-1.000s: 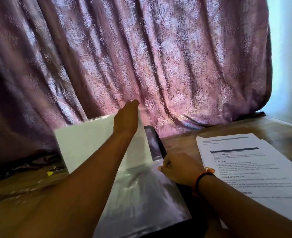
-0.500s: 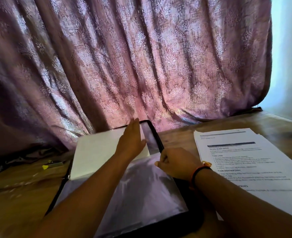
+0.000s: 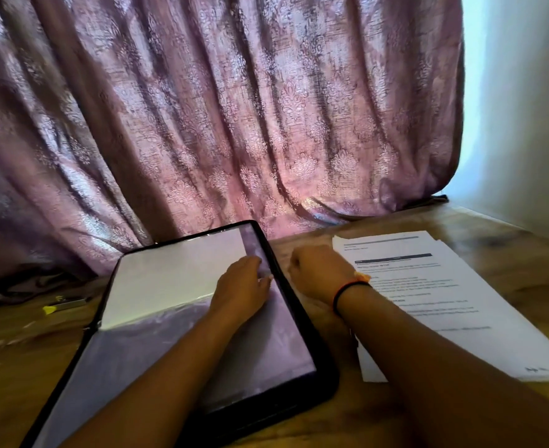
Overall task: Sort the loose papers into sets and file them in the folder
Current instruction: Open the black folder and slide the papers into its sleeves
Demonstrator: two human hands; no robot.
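Observation:
A black folder (image 3: 320,384) with clear plastic sleeves lies open and flat on the wooden table. A set of white papers (image 3: 169,276) sits inside the top sleeve, filling its far half. My left hand (image 3: 242,286) rests flat on the sleeve at the right edge of those papers, fingers stretched toward the folder's rim. My right hand (image 3: 321,273) is curled into a fist just right of the folder's edge, with nothing visible in it. A stack of printed loose papers (image 3: 444,302) lies to the right, partly under my right forearm.
A patterned mauve curtain (image 3: 234,108) hangs right behind the folder down to the table. A yellow-tipped highlighter (image 3: 63,304) lies at the left near the curtain. A pale wall (image 3: 525,124) bounds the right side. Bare wood (image 3: 509,247) shows beyond the paper stack.
The raised sleeve with the white papers has been laid down flat in the folder under my left hand. My right hand has shifted right, off the sleeve and beside the folder's edge.

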